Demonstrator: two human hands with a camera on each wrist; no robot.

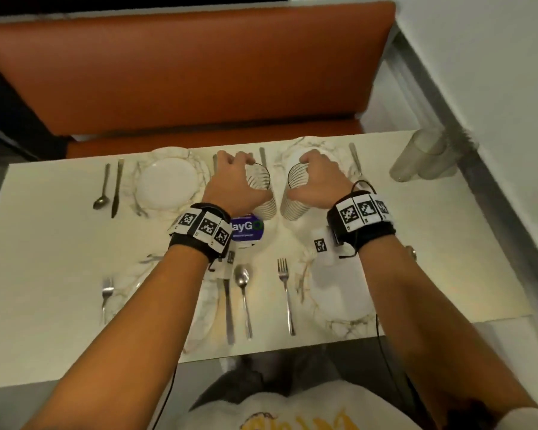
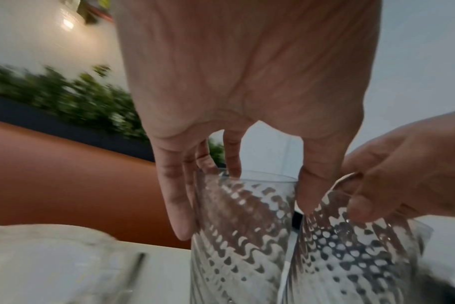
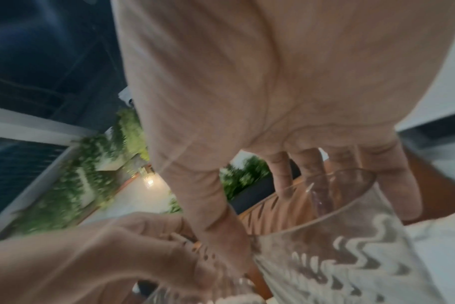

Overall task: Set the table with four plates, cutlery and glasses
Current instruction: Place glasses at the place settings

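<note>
Plates and cutlery look laid out already; glasses are what's left. Left hand [image 1: 235,181] grasps one clear ribbed glass tumbler [image 1: 261,190], right hand [image 1: 316,181] another [image 1: 294,193], both above the pale marble counter [image 1: 44,243].

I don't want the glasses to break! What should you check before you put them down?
1. Left hand grips left glass by the rim: ok.
2. Right hand grips right glass by the rim: ok.
3. Gap between the glasses: not ok, nearly touching.
4. Glasses upright: not ok, tilted.
5. Four plates out, like the far left plate: ok.
6. Bare spot beside each plate: cannot tell.
</note>
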